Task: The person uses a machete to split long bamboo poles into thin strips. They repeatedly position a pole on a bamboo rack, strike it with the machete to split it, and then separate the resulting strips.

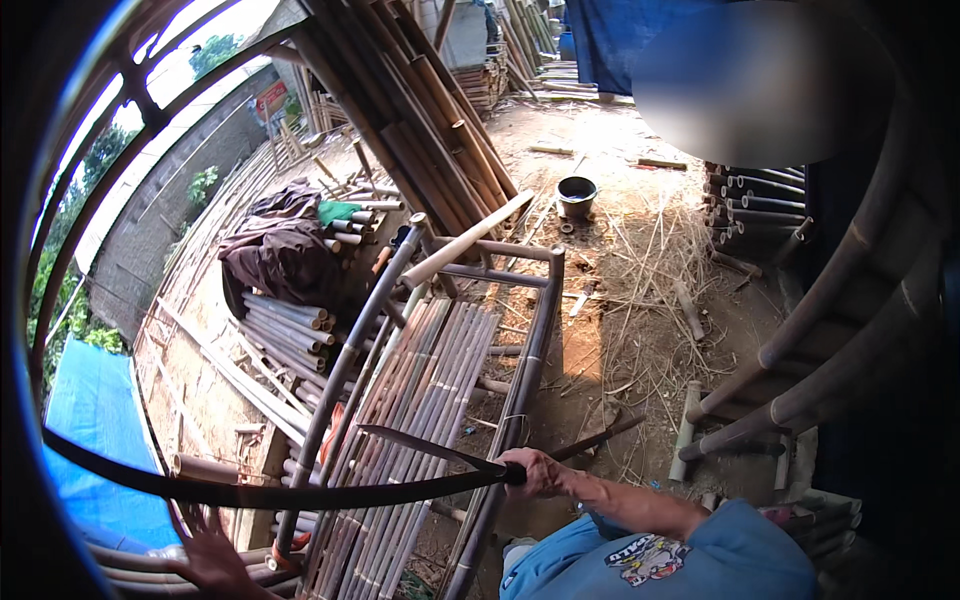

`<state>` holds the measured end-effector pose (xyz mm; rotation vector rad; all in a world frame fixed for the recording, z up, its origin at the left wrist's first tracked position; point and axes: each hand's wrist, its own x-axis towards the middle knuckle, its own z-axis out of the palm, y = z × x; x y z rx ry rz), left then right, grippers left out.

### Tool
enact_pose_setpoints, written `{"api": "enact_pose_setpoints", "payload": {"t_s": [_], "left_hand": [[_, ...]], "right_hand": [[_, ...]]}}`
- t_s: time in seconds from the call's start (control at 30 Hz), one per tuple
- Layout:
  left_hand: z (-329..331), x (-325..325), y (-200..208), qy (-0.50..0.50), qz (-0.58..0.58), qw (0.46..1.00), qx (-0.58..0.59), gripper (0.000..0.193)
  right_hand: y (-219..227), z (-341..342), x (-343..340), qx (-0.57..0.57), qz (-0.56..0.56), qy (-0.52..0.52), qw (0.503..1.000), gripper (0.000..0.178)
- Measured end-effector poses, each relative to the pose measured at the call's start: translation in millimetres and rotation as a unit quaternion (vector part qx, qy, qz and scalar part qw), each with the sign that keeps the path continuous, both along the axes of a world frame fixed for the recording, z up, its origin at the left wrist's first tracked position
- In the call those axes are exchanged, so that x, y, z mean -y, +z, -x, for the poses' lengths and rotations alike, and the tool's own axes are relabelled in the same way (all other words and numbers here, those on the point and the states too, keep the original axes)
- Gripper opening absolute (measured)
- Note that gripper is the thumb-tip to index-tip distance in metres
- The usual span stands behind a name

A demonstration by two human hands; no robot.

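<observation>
My right hand [538, 472] is closed around the handle of a long machete [430, 446], its narrow blade pointing left over a bamboo bench [400, 400]. A long dark strip or pole [330, 495], probably bamboo, bows across the lower view and meets my right hand; whether that hand also grips it cannot be made out. A thin dark length [600, 437] shows beyond the hand, perhaps its continuation. Low at the left, my left hand [215, 560] has its fingers stretched apart just below the strip; contact is unclear. The bench has a slatted top and a round-pole frame.
Bamboo poles [290, 325] lie stacked beyond the bench, partly under dark cloth [285, 255]. Tall poles [420, 110] lean behind. A black bucket [577, 197] stands on ground strewn with shavings [650, 250]. Another bamboo frame [800, 385] rises at right; a blue tarp [95, 440] lies left.
</observation>
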<state>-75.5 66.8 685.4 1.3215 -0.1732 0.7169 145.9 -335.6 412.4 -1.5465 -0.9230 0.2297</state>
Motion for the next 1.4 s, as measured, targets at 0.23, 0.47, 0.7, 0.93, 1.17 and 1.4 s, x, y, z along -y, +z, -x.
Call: {"api": "enact_pose_setpoints", "payload": {"t_s": [0.23,0.47,0.7,0.93,1.17,1.4], "left_hand": [[-227,-49,232,-0.210,-0.027,0.977,0.028,0.058],[-367,212,266,-0.146,-0.249,0.899,0.330,0.036],[-408,359,181,-0.321,-0.039,0.897,0.302,0.043],[-472,431,35,-0.258,0.017,0.918,0.300,0.040],[-463,450,9,-0.227,-0.016,0.928,0.294,0.045],[-424,442,23,-0.214,-0.272,0.887,0.306,0.020]], "right_hand": [[-4,8,61,-0.109,0.052,-0.156,0.980,0.035],[32,-51,124,0.056,0.171,-0.541,0.821,0.048],[39,66,159,-0.242,0.023,-0.649,0.721,0.044],[23,178,100,-0.381,-0.038,-0.677,0.628,0.031],[36,177,92,-0.332,-0.187,-0.679,0.627,0.023],[119,158,123,-0.216,-0.102,-0.611,0.754,0.023]]}}
